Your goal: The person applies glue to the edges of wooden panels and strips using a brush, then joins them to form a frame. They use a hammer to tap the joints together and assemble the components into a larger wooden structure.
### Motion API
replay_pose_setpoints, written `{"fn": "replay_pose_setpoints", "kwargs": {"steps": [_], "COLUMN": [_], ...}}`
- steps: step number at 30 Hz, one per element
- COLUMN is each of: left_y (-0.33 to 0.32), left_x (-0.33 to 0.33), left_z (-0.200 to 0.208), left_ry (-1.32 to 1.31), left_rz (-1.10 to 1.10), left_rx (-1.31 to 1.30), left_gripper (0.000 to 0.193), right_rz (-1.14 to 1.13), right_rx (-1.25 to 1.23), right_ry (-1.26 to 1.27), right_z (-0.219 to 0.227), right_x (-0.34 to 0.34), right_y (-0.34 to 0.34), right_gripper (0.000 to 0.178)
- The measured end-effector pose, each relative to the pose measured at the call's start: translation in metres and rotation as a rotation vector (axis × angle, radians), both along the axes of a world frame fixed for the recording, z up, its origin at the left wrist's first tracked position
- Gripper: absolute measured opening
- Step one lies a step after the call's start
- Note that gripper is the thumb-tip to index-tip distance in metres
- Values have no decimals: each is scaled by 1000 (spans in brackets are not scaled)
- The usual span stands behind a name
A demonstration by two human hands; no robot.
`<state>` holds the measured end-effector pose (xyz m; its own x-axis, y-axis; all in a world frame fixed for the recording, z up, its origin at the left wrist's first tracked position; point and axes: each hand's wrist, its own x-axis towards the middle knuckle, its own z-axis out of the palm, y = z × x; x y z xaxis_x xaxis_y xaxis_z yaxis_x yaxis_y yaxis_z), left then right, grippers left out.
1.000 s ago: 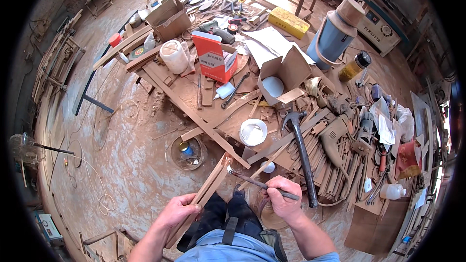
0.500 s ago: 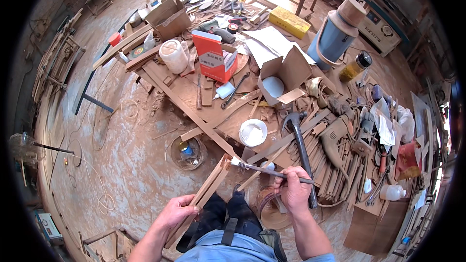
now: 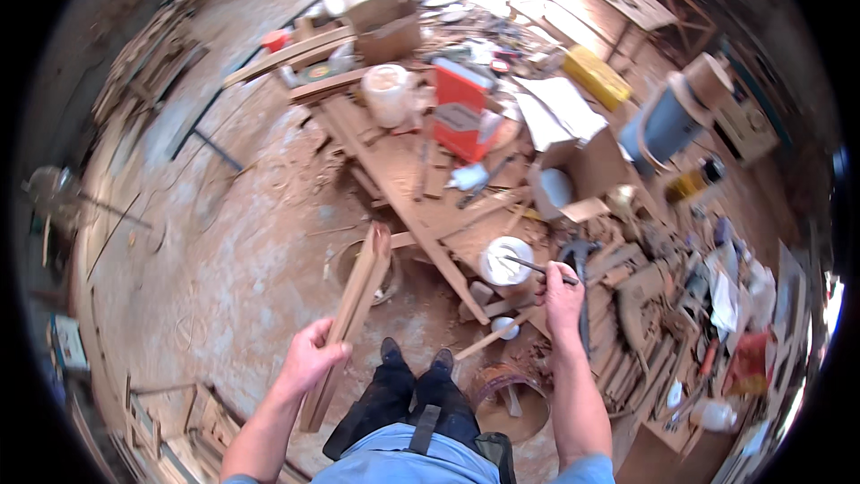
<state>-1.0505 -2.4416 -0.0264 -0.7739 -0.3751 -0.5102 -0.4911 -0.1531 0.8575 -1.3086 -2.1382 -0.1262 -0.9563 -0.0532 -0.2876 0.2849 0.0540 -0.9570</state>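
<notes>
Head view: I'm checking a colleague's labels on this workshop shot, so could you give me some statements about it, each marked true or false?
1. The left hand grips a length of wood. True.
2. The right hand holds a slim dark tool. True.
3. The tool's far end is against the wood. False: it is at the white tub.
4. The blue flask is to the right of the red box. True.
5. The yellow box is nearer the person than the white tub. False: it is farther away.
</notes>
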Motion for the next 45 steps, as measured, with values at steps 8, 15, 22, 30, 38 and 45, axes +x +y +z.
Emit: {"fn": "replay_pose_setpoints", "kwargs": {"steps": [8,15,22,30,38,45], "left_y": [-62,-89,-90,-59,38,149], "left_x": [47,131,219,359,580,704], "left_z": [23,9,-1,-10,-14,-39], "left_ry": [260,415,483,555,511,491], "left_rz": [873,1306,1506,1634,2080,2564], "left_rx": [93,284,357,241,-196,-293], "left_gripper": [22,16,20,21,20,25], "right_rz": [-78,-125,-19,467,933,1360], "right_rx": [-244,-310,-169,12,260,425], "right_ry": [-355,-352,-349,-386,-414,-302], "right_z": [-5,-19,5,55,35,12], "right_x": [21,62,111,223,368,453], "right_y": [16,75,41,-41,-112,-191], "right_gripper": [31,30,30,28,30,37]}}
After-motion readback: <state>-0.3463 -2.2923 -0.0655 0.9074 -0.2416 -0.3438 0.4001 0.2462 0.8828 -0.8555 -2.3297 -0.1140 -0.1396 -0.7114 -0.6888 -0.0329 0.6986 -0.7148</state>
